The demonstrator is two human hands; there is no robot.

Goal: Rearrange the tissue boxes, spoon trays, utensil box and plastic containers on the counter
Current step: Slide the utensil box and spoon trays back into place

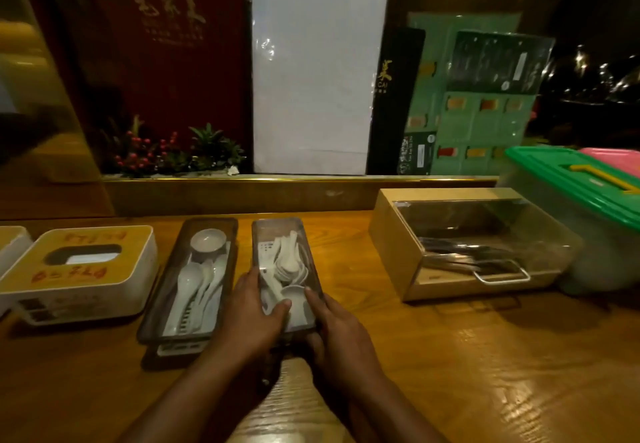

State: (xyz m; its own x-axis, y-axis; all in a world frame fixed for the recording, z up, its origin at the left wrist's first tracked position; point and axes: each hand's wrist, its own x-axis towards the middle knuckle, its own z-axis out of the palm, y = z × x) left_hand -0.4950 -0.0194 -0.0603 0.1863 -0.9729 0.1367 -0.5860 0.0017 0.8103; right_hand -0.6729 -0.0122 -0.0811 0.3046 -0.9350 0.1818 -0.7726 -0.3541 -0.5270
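Two long dark spoon trays with clear lids lie side by side on the wooden counter [485, 356]. My left hand [251, 314] and my right hand [334, 328] grip the near end of the right spoon tray [282, 234], which holds white spoons. The left spoon tray [214, 224] holds spoons and a small white bowl. A white tissue box [79, 269] with a yellow top and red writing stands at the left. The wooden utensil box [391, 234] with a clear lid sits at the right. A plastic container with a green lid [554, 169] stands at the far right.
Part of a second tissue box [10, 241] shows at the left edge. A pink lid [616, 158] lies behind the green one. Menus and a white laminated sheet [315, 72] lean on the raised ledge behind, beside a plant with red berries [166, 151].
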